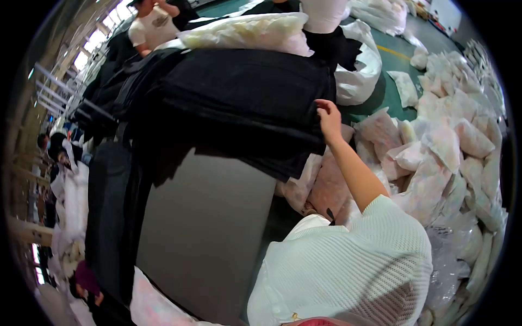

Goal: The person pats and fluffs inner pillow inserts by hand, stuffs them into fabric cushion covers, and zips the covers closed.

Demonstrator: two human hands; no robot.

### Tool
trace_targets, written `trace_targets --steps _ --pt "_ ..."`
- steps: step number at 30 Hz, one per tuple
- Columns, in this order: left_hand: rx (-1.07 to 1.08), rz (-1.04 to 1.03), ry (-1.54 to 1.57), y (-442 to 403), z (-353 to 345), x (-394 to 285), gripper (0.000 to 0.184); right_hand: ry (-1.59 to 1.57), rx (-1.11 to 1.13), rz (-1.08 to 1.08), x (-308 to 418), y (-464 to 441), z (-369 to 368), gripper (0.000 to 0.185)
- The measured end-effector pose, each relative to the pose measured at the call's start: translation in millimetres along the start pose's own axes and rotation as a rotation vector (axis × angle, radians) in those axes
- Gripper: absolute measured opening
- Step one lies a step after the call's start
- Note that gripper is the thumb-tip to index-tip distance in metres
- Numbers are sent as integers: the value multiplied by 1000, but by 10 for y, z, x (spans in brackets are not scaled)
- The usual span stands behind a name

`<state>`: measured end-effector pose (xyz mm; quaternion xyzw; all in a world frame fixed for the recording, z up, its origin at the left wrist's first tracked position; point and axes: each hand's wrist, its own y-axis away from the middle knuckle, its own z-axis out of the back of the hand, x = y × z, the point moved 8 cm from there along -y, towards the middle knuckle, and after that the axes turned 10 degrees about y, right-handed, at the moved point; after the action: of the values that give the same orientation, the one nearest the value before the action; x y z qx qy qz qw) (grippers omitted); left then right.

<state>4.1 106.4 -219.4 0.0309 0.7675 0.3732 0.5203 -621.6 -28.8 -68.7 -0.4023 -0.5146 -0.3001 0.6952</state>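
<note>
My right hand is at the right-hand edge of a thick stack of black cloth. Its fingers are bent and closed on the edge of that cloth, near the corner. The layered cloth lies across the far part of a grey tabletop, and one corner hangs over the table's side. My left hand is out of view.
White plastic bags with pale contents are piled on the floor at right. A long stuffed bag lies behind the cloth. Another person is at the far left end. A pale bag sits at the near table edge.
</note>
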Motion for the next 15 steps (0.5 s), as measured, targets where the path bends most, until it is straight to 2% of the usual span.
trace_targets --steps 3,4,6,8,10,11,13,14,15 --pt "-43 11 -63 36 -305 61 19 -80 -40 -273 -567 -289 270 37" --pt "-45 8 -87 46 -401 83 18 -73 -38 -299 -664 -361 315 37" --pt "-35 -16 -148 121 -700 57 15 -65 160 -540 -886 -342 204 46" --pt "7 -75 -216 220 -1120 -57 12 -63 178 -582 -906 -392 184 48" --pt "138 -230 -324 295 -1821 -248 10 -52 203 -595 -878 -463 181 53" --pt "244 -359 -396 378 -2267 -395 10 -50 210 -616 -981 -464 195 53" --pt "491 -660 -539 641 -3281 -656 10 83 251 -431 -1032 -610 249 50" --pt "723 -1098 -765 984 -3924 -805 12 -21 302 -522 -1042 -577 228 48" --pt "851 -1266 -844 1262 -4413 -800 26 -28 299 -516 -998 -586 253 48"
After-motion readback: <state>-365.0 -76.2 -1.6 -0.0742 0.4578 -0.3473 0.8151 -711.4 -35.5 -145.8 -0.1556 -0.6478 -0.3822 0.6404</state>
